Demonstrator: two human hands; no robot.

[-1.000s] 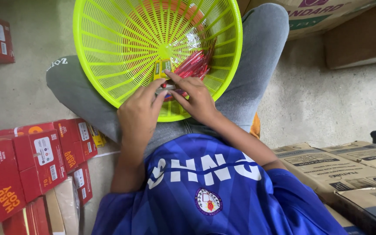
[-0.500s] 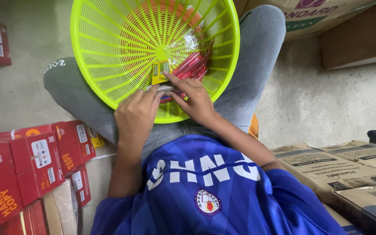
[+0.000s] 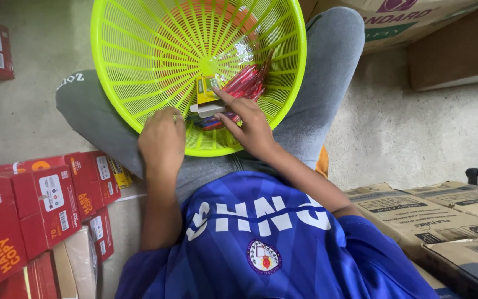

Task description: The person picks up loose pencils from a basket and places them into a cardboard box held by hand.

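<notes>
Head view – left hand (image 3: 162,138) curls over the basket (image 3: 139,61) rim, gripping it; right hand (image 3: 250,124) pinches a red packet (image 3: 244,83) inside.

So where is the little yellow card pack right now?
In the head view, the yellow card pack lies inside the green basket on the person's lap, beside the red packets, just above the right hand.
</notes>
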